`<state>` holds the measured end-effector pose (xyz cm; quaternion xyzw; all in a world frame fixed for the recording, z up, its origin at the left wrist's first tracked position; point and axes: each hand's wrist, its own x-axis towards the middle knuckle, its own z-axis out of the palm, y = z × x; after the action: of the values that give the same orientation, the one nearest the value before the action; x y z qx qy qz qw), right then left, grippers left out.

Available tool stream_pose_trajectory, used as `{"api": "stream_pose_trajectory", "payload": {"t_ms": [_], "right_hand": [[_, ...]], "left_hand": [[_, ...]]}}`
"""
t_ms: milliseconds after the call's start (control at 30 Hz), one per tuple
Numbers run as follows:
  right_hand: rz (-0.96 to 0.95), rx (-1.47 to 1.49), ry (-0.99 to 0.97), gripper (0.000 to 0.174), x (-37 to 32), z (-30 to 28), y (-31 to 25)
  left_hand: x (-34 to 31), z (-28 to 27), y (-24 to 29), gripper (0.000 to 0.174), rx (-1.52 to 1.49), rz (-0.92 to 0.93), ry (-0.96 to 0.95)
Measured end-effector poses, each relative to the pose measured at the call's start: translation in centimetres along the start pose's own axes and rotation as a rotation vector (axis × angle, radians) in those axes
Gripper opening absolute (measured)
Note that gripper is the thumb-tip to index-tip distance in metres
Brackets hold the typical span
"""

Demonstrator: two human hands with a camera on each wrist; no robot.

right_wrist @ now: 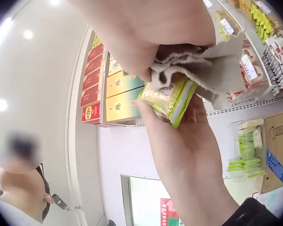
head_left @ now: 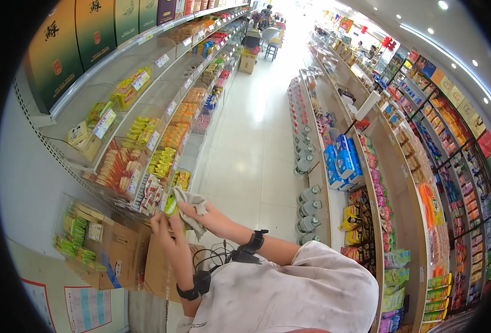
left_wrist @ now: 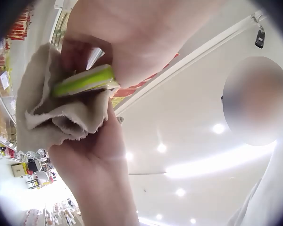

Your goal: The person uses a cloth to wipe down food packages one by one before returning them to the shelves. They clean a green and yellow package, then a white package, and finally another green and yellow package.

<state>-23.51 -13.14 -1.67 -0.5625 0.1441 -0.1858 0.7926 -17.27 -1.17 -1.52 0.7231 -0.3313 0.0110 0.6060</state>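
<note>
Snack packet (right_wrist: 172, 100): small, glossy, lime-green borders, pale yellow printed face; sealed ends not both visible; tilted, upper centre of the right wrist view. Cloth (right_wrist: 222, 70): grey, frayed-edged, crumpled, folded against the packet's upper edge, extending toward upper right.

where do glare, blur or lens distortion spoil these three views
Head view: white glare on the far floor, curved shelves, black corners; left wrist view: ceiling lights flaring, bottom left washed out, face blurred out; right wrist view: lamp glare upper left, another blurred face, packet text too small to read surely
</note>
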Motion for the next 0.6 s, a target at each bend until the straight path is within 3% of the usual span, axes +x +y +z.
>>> {"api": "stream_pose_trajectory", "payload": {"t_ms": [67, 133, 233, 333, 433, 500, 533, 600], "right_hand": [[-0.089, -0.033, 0.013, 0.035, 0.7, 0.4, -0.1], [-0.133, -0.046, 0.043, 0.032, 1.8, 0.7, -0.7], [-0.066, -0.058, -0.039, 0.028, 3.9, 0.2, -0.6], [0.184, -0.098, -0.16, 0.026, 6.4, -0.8, -1.9], [0.13, -0.158, -0.235, 0.027, 10.6, -2.2, 0.1], [-0.072, -0.226, -0.215, 0.029, 12.8, -3.5, 0.3], [-0.166, -0.225, -0.177, 0.029, 13.9, -3.5, 1.2], [-0.243, -0.307, -0.189, 0.024, 16.1, -4.7, 1.1]], "left_hand": [[0.9, -0.4, -0.8, 0.028, -0.054, -0.019, 0.135], [1.8, -1.2, -2.8, 0.024, -0.059, -0.025, 0.102], [2.6, -1.7, -3.8, 0.023, -0.136, -0.101, 0.087], [4.2, -1.6, -5.0, 0.022, -0.156, -0.155, 0.053], [6.0, -1.1, -6.3, 0.026, -0.045, -0.218, 0.025], [7.3, -0.2, -6.4, 0.027, 0.13, -0.294, -0.006], [7.7, 0.7, -7.3, 0.042, 0.094, -0.316, 0.024], [9.0, 1.4, -7.6, 0.052, -0.15, -0.648, 0.021]]}}
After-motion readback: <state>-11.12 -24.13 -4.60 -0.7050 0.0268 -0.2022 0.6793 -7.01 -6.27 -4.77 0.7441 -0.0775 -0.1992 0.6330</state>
